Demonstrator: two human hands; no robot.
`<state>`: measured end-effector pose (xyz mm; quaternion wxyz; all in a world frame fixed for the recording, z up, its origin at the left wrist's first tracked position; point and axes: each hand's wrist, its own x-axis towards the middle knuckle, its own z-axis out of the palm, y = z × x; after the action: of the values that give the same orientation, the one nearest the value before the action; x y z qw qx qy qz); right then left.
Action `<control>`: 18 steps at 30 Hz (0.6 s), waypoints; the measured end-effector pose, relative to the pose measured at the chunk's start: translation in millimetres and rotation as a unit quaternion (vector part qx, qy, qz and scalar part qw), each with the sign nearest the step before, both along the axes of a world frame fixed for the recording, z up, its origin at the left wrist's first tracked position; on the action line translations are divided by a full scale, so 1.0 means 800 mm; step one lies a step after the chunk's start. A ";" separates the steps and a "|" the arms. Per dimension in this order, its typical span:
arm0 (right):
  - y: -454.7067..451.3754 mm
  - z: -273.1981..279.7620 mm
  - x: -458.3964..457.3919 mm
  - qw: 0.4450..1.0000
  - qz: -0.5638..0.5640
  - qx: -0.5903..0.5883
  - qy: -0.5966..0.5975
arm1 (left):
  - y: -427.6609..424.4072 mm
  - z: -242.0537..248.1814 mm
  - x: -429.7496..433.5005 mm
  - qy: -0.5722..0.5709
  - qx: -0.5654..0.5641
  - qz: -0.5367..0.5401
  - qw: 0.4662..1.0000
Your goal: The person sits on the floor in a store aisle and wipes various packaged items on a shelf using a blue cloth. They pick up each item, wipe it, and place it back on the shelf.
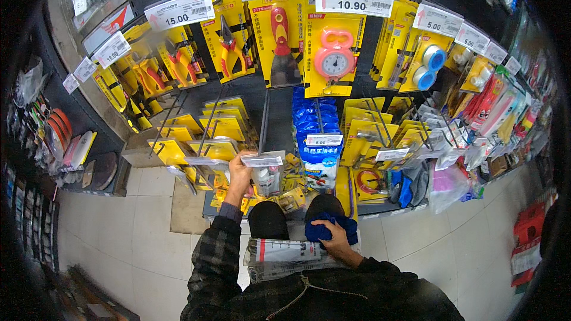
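Observation:
My left hand (241, 172) is raised to the end of a metal display hook (265, 120), its fingers at the price tag holder (263, 159) there; whether they grip it is unclear. A small clear package (268, 179) hangs just below that holder. My right hand (335, 237) rests low before me, closed on a bunched dark blue cloth (319, 231). Beneath it, plastic-wrapped packs with a printed label (285, 250) lie across my lap. Blue packets (319, 160) hang to the right of my left hand.
Carded pliers (232, 49), a putty knife (281, 44) and a pink dial scale (334, 55) hang on the upper row. More hooks with yellow-carded goods (370, 138) stick out below. Grey and blue gloves (403, 187) hang at the right. Red boxes (528, 232) stand on the tiled floor.

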<state>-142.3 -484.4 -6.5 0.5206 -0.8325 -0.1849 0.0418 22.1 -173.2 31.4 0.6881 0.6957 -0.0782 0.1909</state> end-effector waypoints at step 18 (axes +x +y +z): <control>0.000 -0.016 0.009 0.999 -0.001 0.000 0.042 | 0.000 0.001 0.015 -0.011 -0.059 -0.042 0.997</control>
<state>-135.2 -484.8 -19.0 0.5277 -0.8304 -0.1619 0.0758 33.9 -173.0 32.2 0.7342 0.6481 -0.1036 0.1739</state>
